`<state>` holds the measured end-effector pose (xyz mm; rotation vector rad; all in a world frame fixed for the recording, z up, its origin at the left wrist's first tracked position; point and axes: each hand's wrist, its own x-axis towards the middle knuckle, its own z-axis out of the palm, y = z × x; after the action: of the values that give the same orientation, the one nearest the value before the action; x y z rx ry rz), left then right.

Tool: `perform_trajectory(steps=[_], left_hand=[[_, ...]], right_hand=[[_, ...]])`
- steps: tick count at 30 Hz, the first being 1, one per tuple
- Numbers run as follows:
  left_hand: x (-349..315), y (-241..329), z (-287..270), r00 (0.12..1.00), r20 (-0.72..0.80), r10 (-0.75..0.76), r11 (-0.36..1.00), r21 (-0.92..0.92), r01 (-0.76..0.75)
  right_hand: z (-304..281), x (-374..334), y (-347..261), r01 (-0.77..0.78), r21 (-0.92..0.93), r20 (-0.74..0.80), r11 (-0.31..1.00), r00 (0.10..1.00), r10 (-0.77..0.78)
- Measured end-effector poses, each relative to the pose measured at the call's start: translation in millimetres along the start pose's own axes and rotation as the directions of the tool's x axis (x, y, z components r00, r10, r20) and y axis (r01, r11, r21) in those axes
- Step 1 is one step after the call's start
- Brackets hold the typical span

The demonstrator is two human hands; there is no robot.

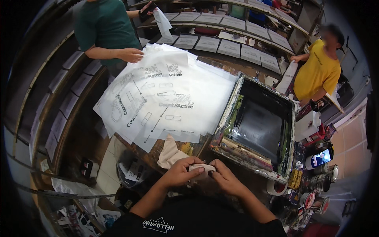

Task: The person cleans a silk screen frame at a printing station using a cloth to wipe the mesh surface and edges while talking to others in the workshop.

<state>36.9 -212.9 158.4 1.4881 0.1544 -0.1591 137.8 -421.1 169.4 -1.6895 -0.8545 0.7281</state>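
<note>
Close in front of my body, a beige cloth (pixel 170 154) is bunched between my two hands. My left hand (pixel 184 172) pinches it with thumb and fingers. Against the other end of the bunch, my right hand (pixel 226 178) has its fingers closed; their tips look dark-stained. The cloth's loose end lies to the left on the table edge. Beyond it spreads a pile of translucent white printed sheets (pixel 138 98). To the right sits a screen-printing frame (pixel 293 130) with black ink on its mesh and a wooden-handled squeegee (pixel 248 154) along its near side.
A person in green (pixel 102 31) rests a hand on the sheets; another in yellow (pixel 318 71) stands far right. Shelves of printed sheets (pixel 229 48) line the back and left. Ink cans (pixel 308 200), a tape roll (pixel 276 187), a phone (pixel 320 158) and a white jug (pixel 308 125) crowd the right.
</note>
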Motion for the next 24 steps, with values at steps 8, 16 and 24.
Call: perform_trajectory(steps=[8,16,24], left_hand=[[-6.1,13.5,-15.1,0.996,-0.076,0.042,0.996,0.081,-0.035],[-6.4,4.1,-3.9,0.994,-0.041,0.097,0.990,0.104,-0.093],[-3.9,12.2,2.8,0.989,-0.046,0.142,0.901,0.419,-0.110]], right_hand=[[-11.2,-12.3,4.6,-0.112,-0.145,-0.006,0.983,0.994,0.112],[-13.4,-7.5,-1.4,0.086,-0.247,-0.075,0.965,0.991,-0.108],[-16.1,1.1,-36.8,0.065,-0.517,-0.044,0.854,0.994,-0.102]])
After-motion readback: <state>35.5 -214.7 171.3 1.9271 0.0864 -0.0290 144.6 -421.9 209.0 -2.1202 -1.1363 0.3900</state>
